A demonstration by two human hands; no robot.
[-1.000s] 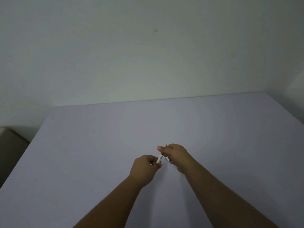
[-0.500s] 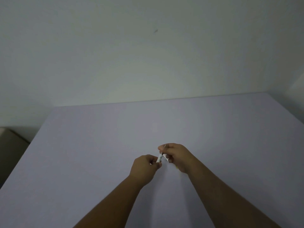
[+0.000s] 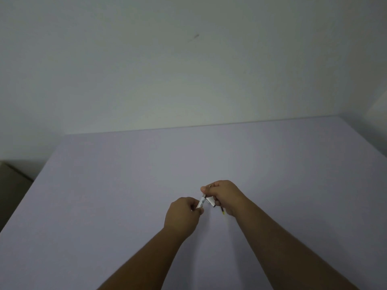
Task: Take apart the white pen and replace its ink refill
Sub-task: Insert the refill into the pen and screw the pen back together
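Note:
The white pen barrel [image 3: 202, 201] slants up to the right between my two hands, above the middle of the pale lilac table [image 3: 125, 174]. My left hand [image 3: 182, 215] is closed on its lower end. My right hand [image 3: 225, 195] pinches the upper end, where a thin dark refill [image 3: 204, 194] enters the barrel. A second white pen part [image 3: 211, 200] and a thin stick with a yellow tip [image 3: 222, 211] poke out below my right fingers. Most of each piece is hidden inside the fists.
The table runs back to a plain white wall [image 3: 188, 70]. Its left edge drops off beside a brownish box [image 3: 12, 185] at the far left. Both forearms reach in from the bottom of the view.
My right hand has drifted slightly right and turned, so the second white part and the yellow-tipped stick now show below it. My left hand has stayed put.

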